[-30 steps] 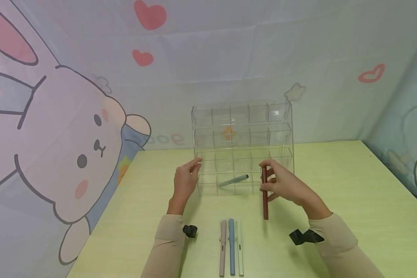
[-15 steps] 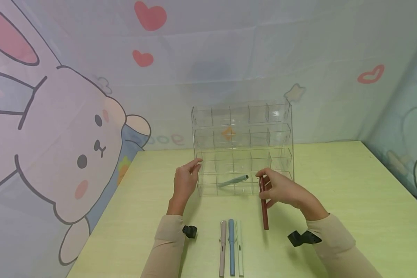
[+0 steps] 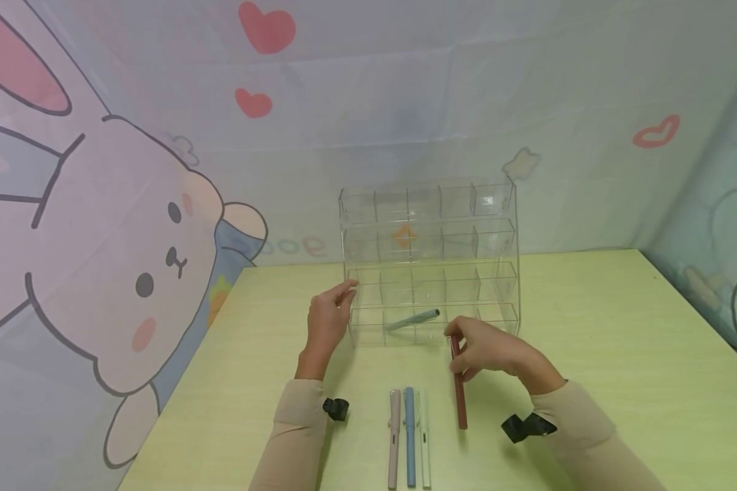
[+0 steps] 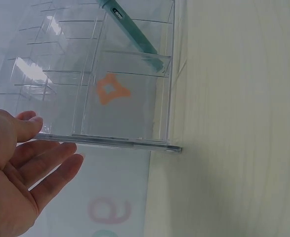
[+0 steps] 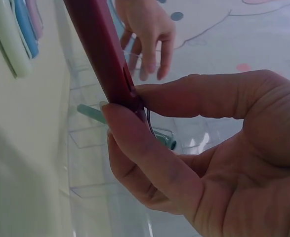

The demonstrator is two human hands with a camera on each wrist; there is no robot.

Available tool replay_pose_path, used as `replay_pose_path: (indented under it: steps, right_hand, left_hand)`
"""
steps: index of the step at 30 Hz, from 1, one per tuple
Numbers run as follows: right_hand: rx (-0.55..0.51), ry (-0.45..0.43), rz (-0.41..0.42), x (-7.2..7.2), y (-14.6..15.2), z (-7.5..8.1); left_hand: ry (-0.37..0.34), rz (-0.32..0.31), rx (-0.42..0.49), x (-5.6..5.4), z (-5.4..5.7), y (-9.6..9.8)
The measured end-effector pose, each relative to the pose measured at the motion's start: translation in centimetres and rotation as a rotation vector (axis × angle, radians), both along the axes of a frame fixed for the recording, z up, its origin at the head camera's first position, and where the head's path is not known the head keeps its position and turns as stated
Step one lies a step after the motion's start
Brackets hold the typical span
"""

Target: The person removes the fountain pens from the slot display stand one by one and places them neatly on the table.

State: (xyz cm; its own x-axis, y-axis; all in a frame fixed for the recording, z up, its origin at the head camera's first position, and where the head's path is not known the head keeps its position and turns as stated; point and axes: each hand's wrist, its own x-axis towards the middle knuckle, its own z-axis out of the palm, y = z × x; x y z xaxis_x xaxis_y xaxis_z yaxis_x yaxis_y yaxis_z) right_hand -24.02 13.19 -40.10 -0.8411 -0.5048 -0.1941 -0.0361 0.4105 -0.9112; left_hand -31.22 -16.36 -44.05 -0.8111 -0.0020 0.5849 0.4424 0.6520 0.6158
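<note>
My right hand [image 3: 485, 349] pinches a dark red capped pen [image 3: 460, 402] near its clip end, thumb on one side and fingers on the other. The pen slants in front of a clear acrylic rack [image 3: 497, 242], its lower end toward me. At the rack's left side, my left hand [image 3: 328, 317] pinches the side panel [image 4: 115, 142], with the thumb inside and fingers outside. A teal pen [image 3: 413, 319] lies tilted in the bottom row, across a divider.
Three pens lie side by side on the pale table [image 3: 589, 354]: a pinkish-grey pen [image 3: 394, 436], a blue pen [image 3: 410, 436] and a pale green pen [image 3: 425, 443]. A printed cloth [image 3: 374, 88] hangs behind the rack.
My right hand has drawn the dark red pen down toward me and slightly left, away from the rack, tilting it a little more. My left hand stays put.
</note>
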Motion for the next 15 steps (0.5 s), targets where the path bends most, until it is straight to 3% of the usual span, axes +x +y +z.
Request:
replay_pose_path:
  steps: [8, 15]
  right_hand:
    - [0.078, -0.007, 0.031, 0.8, -2.4, -1.8]
    - [0.144, 0.067, 0.071, 0.8, -3.4, -3.3]
  left_hand:
    - [-0.009, -0.012, 0.013, 0.0, 0.1, 0.1]
    - [-0.016, 0.001, 0.001, 0.0, 0.1, 0.1]
